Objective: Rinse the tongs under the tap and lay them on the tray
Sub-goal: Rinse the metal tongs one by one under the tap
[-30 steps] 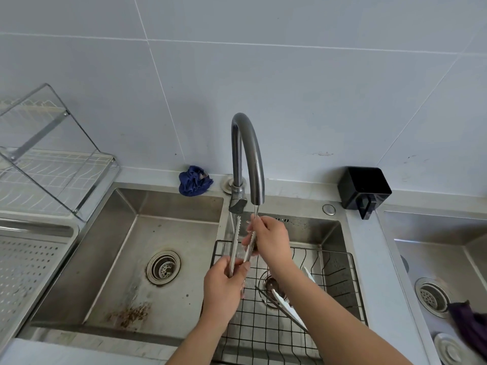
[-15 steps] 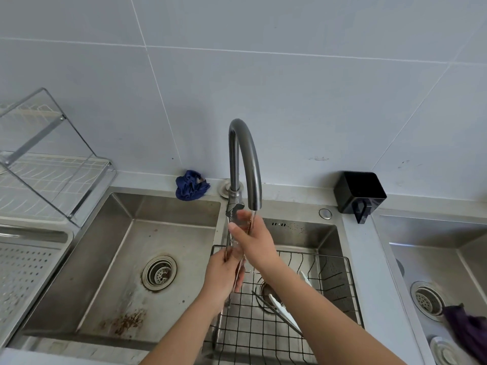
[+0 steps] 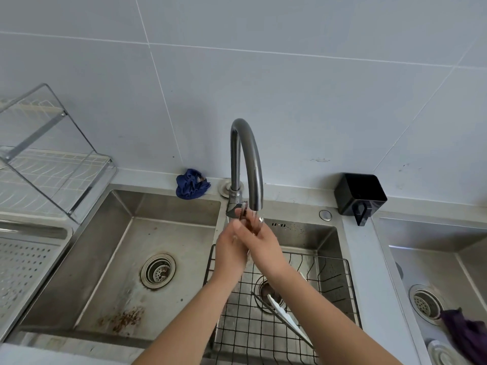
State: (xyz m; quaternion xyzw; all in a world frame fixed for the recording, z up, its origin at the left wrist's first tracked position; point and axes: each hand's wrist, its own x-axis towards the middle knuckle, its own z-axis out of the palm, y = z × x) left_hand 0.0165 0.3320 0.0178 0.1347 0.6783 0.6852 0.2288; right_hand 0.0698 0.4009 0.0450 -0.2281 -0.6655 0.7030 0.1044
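Metal tongs (image 3: 244,209) stand upright under the spout of the curved grey tap (image 3: 246,154), and only their upper ends show above my fingers. Below the spout my hands press together around the tongs. My left hand (image 3: 229,256) grips the lower part. My right hand (image 3: 267,248) wraps the upper part, its fingers reaching up to the spout, where a thin stream of water runs. The perforated steel tray (image 3: 26,264) lies at the far left, beside the left basin.
A black wire basket (image 3: 332,283) sits in the middle basin with a white and metal utensil (image 3: 286,318) in it. A blue cloth (image 3: 191,184) lies on the back ledge. A black holder (image 3: 359,193) stands at the right. A clear dish rack (image 3: 47,159) stands above the tray.
My hands have risen along the tongs and closed together under the spout. Less of the tongs shows now than a second ago.
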